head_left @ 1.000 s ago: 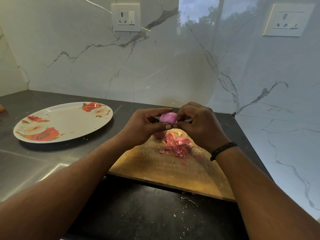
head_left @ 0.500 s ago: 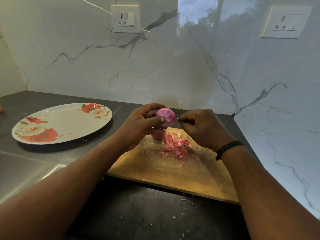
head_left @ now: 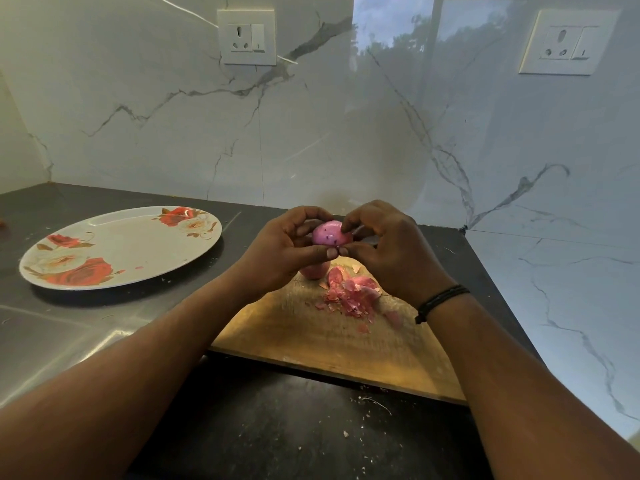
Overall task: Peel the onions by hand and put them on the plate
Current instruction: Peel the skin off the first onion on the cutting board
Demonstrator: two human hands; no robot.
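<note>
Held between left grip (head_left: 277, 251) and right grip (head_left: 391, 251): one onion (head_left: 329, 233), above far end of cutting board (head_left: 329, 341). Directly under left grip, on board: second onion (head_left: 313, 270). Below right grip, also on board: heap of peels (head_left: 349, 294). Well to left of both grips, on tabletop (head_left: 52, 341): plate (head_left: 138, 244). Behind grips: wall (head_left: 311, 140) with two sockets (head_left: 246, 36), one up-left, one up-right.

Pink onion (head_left: 330, 233); white plate (head_left: 138, 249) with red roses.
</note>
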